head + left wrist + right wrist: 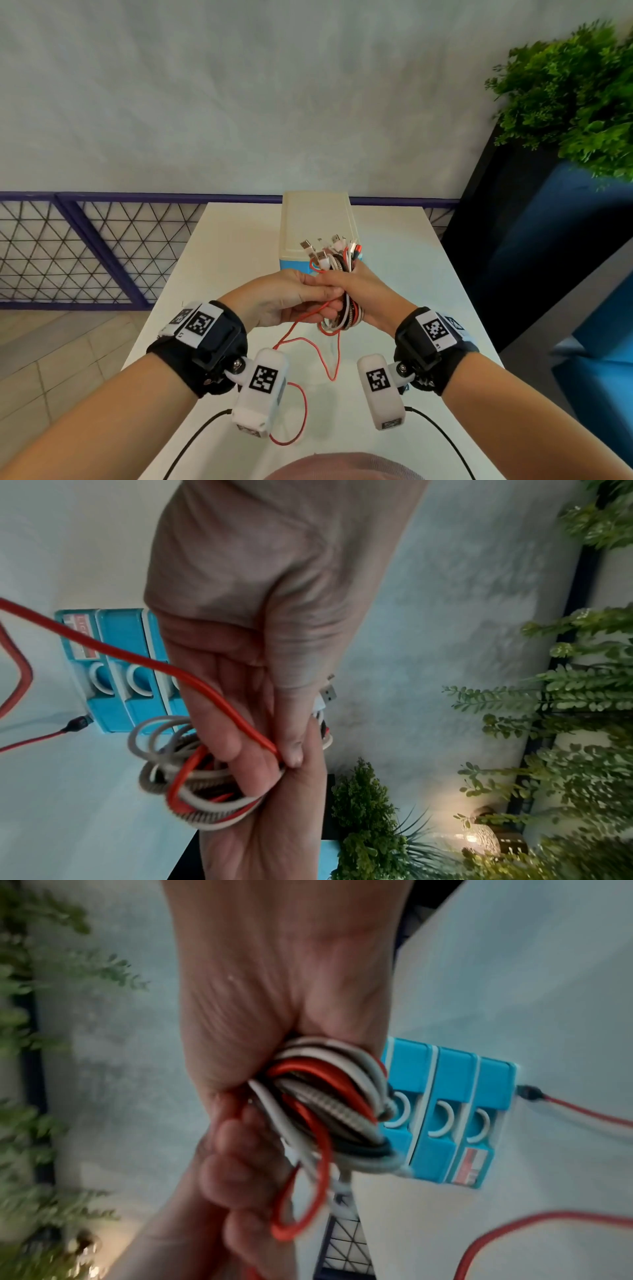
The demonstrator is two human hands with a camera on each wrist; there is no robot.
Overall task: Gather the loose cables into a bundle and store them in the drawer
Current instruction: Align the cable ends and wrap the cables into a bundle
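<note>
My right hand (352, 291) grips a bundle of cables (337, 260), white, red and braided, above the white table (411, 274). The plugs stick up from the fist and the loops hang below it. My left hand (308, 296) touches the right hand and pinches a long red cable (330, 359) against the bundle. In the left wrist view the thumb presses the red cable (212, 685) beside the bundle's loops (192, 791). That cable trails down onto the table. Its dark plug (527, 1093) lies next to the drawer unit (445, 1096), whose blue drawers are closed.
The drawer unit (315, 219) has a cream top and stands at the far middle of the table, just behind my hands. A purple mesh railing (102, 246) runs behind the table. A dark planter with green plants (565, 102) stands to the right.
</note>
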